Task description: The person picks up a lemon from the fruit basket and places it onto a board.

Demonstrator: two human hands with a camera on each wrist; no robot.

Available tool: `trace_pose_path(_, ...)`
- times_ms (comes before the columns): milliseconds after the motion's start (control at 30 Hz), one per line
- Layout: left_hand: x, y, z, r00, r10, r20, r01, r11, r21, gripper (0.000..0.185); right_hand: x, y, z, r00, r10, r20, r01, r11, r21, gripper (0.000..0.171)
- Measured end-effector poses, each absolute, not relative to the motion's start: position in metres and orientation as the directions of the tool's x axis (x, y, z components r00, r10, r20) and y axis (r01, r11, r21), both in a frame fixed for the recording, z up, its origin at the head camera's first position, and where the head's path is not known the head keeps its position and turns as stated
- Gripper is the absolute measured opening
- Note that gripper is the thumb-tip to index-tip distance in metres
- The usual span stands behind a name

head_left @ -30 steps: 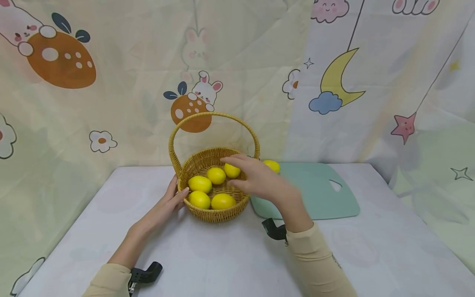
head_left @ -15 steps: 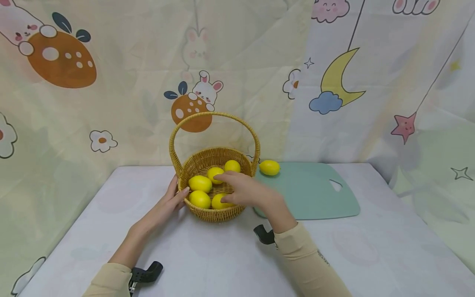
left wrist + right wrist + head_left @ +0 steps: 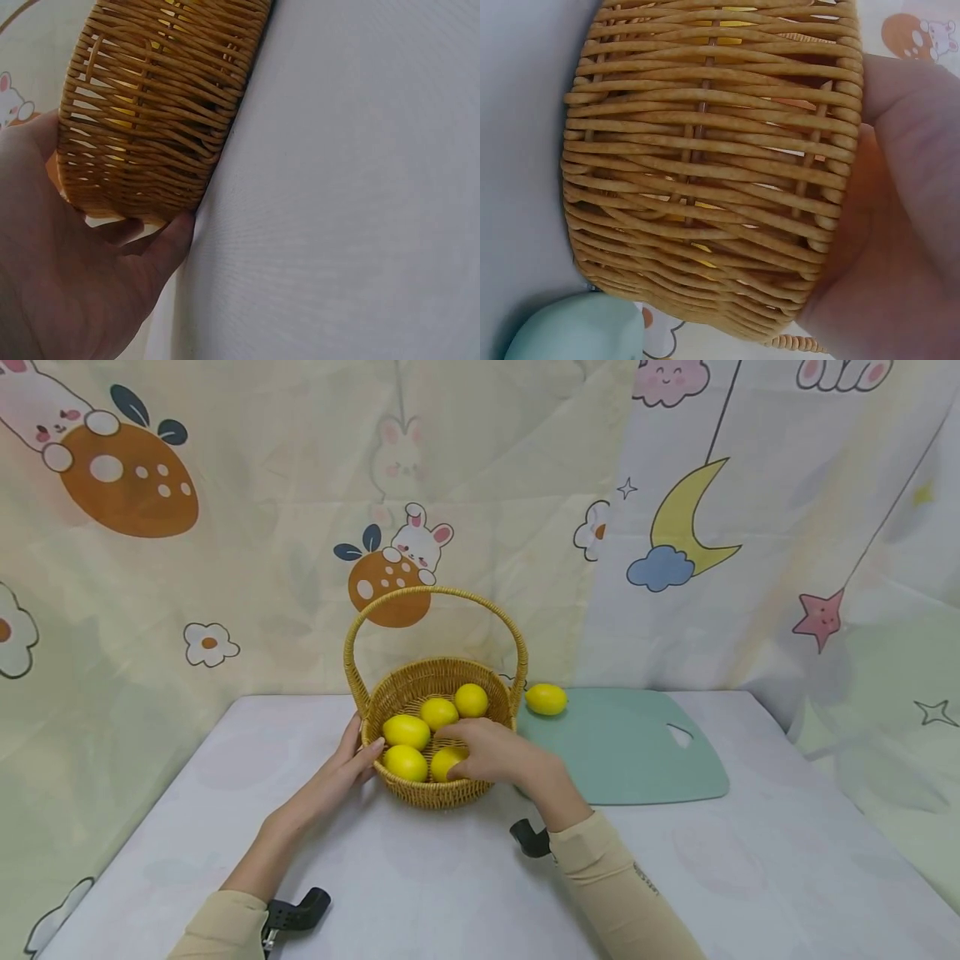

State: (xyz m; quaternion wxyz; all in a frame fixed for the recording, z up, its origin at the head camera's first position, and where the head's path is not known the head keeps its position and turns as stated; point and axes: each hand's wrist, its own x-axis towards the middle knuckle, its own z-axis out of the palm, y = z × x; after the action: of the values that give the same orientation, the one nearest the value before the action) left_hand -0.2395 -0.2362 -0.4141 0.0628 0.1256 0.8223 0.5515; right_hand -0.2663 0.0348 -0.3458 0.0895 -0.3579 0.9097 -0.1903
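A wicker basket (image 3: pixel 435 795) with a tall arched handle stands on the table, several yellow lemons (image 3: pixel 406 732) inside it. My left hand (image 3: pixel 345 767) grips its left side, the thumb over the rim and the other fingers against the outer wall; the left wrist view shows this hold too. Inside the basket, my right hand (image 3: pixel 495 752) spreads over the front right lemon (image 3: pixel 444 762), thumb beside it and fingers reaching past its far side. The right wrist view mostly shows woven wall (image 3: pixel 705 150), which hides the fingertips and that lemon.
A pale green cutting board (image 3: pixel 637 752) lies right of the basket, with one lemon (image 3: pixel 546 699) at its back left corner. A white cloth covers the table (image 3: pixel 450 885). A patterned curtain (image 3: pixel 510 460) hangs behind.
My right hand has moved from over the back right of the basket down and forward to the front right lemon. The lemon on the cutting board is now uncovered. My left hand stays put.
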Motion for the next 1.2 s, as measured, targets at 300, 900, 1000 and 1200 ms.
trace_pose_path(300, -0.239, -0.236, -0.414, -0.962, 0.274, 0.013, 0.118, 0.369, 0.922, 0.073, -0.268, 0.031, -0.348, -0.78, -0.62, -0.085, -0.547, 0.742, -0.388, 0.046)
trace_pose_path(900, -0.239, -0.235, -0.415, -0.966, 0.259, 0.008, 0.112, 0.388, 0.915, 0.074, -0.277, 0.03, -0.357, -0.775, -0.631, -0.014, -0.587, 0.728, -0.354, 0.045)
trace_pose_path(1000, -0.239, -0.235, -0.415, -0.965, 0.263, 0.017, 0.12, 0.382, 0.916, 0.072, -0.277, 0.031, -0.356, -0.774, -0.633, 0.0, -0.59, 0.721, -0.364, 0.045)
trace_pose_path(1200, -0.24, -0.234, -0.415, -0.961, 0.275, 0.03, 0.135, 0.373, 0.918, 0.072, -0.274, 0.034, -0.352, -0.778, -0.627, 0.031, -0.6, 0.728, -0.332, 0.048)
